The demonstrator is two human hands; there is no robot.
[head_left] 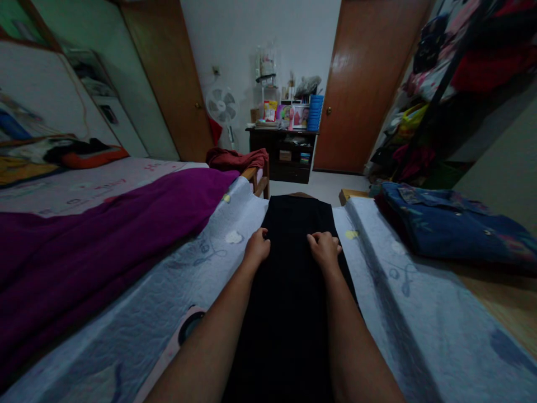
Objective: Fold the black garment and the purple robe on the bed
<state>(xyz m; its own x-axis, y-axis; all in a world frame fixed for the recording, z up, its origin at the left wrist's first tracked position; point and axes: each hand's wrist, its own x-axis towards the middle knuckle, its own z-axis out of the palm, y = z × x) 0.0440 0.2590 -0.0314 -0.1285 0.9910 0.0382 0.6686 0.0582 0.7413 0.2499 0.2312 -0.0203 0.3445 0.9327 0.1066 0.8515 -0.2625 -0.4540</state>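
Observation:
A long black garment [293, 302], lying flat in a narrow strip, stretches away from me over the pale patterned bed cover; its exact kind is not clear. At its left edge, my left hand [257, 246] is closed with thumb and fingers pinching the cloth. My right hand [326, 248] rests nearer the right edge, fingers curled and closed on the same black fabric. Partly behind my left forearm lies a pinkish object with a dark round part [191, 327], which I cannot identify.
A purple blanket [168, 207] spreads over the left side. Folded blue denim clothing [453, 224] lies at the right. Beyond the bed are a dark cabinet [272, 145], a white fan [221, 106] and wooden doors [356, 84]. Clothes hang on a rack [444, 95] at far right.

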